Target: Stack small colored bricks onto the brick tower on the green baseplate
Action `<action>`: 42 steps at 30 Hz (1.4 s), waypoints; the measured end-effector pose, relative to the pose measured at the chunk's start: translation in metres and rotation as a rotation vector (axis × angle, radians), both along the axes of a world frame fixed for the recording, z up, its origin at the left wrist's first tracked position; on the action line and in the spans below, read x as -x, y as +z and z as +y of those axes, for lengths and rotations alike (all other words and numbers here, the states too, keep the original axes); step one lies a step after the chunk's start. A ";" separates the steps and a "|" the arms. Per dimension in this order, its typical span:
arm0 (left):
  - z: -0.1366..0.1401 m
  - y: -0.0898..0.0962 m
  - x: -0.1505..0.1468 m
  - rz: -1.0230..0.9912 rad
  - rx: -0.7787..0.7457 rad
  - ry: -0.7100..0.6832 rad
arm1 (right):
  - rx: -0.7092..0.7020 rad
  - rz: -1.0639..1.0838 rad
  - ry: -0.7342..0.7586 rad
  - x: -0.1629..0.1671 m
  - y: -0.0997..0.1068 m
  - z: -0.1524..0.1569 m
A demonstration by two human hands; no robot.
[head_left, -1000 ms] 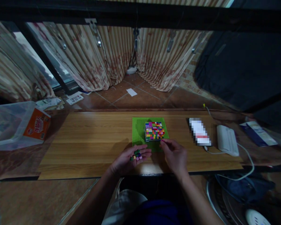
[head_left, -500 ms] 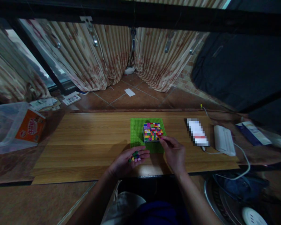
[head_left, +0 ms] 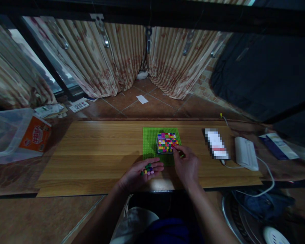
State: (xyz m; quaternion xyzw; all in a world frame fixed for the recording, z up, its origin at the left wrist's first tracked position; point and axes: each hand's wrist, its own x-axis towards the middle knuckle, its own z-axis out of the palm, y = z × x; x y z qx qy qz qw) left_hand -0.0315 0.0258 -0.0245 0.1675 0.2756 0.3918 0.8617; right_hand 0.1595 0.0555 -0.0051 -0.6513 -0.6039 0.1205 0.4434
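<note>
A block of small multicoloured building bricks stands on a green studded baseplate. My right hand is at the block's near right corner, thumb and fingertips pinched together against it. Whatever lies between those fingertips is too small and covered to make out. Palm up, my left hand holds several loose bricks, green, yellow, pink and purple, on its outstretched fingers. It sits just in front of the baseplate's near left edge, apart from the block.
Baseplate and hands are over a wooden board. To the right lie a phone with a blurred screen and a white box-shaped device with a cable. A clear plastic bin stands at the left, and curtains hang behind.
My right hand has shifted slightly, its fingertips still at the block's near right corner. The left hand keeps its bricks. The whole view has moved a little.
</note>
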 end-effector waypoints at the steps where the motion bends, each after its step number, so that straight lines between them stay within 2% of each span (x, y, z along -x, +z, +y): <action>1: 0.000 -0.001 0.000 -0.001 0.003 -0.002 | -0.002 -0.013 -0.011 0.001 0.000 0.001; 11: 0.000 0.004 -0.001 0.021 0.016 0.003 | -0.003 -0.031 -0.021 0.002 0.001 0.003; 16: 0.000 0.000 -0.001 0.000 0.003 0.004 | -0.007 0.004 -0.017 -0.001 -0.001 0.002; 26: 0.000 0.004 0.000 0.018 0.013 0.000 | 0.035 0.360 -0.065 -0.002 -0.006 0.004; 32: 0.000 0.002 -0.001 0.029 0.024 -0.001 | 0.040 0.453 -0.077 0.002 -0.010 0.007; 39: 0.001 0.003 -0.001 0.043 0.034 -0.003 | 0.117 0.860 -0.149 0.006 -0.002 0.013; 42: 0.000 0.003 -0.001 0.039 0.027 -0.004 | 0.180 0.967 -0.186 0.006 0.001 0.015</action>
